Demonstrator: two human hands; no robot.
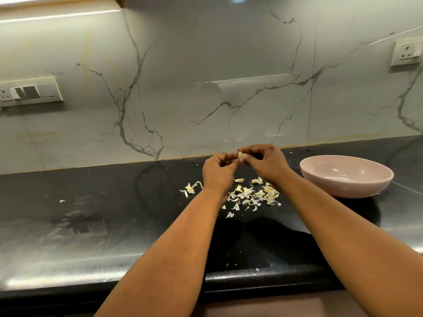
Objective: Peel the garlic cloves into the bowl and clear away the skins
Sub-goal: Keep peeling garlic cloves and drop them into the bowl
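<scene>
Black bench (114,202) below, my left hand (217,172) and right hand (267,164) both pinch a garlic clove (240,154), skins (251,195) at six o'clock, bowl (345,177) at three.

Black stone counter (114,202). Pink bowl (345,177) at 3 o'clock; garlic skins (251,195) heaped at centre. Garlic stem (191,187) lies just toward 9 o'clock of the heap.

Open counter (91,202) left of skins (251,196)

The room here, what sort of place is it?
Most likely a home kitchen: a dark stone countertop under a marble-look backsplash, wall sockets, and garlic skins beside a pink bowl.
</scene>
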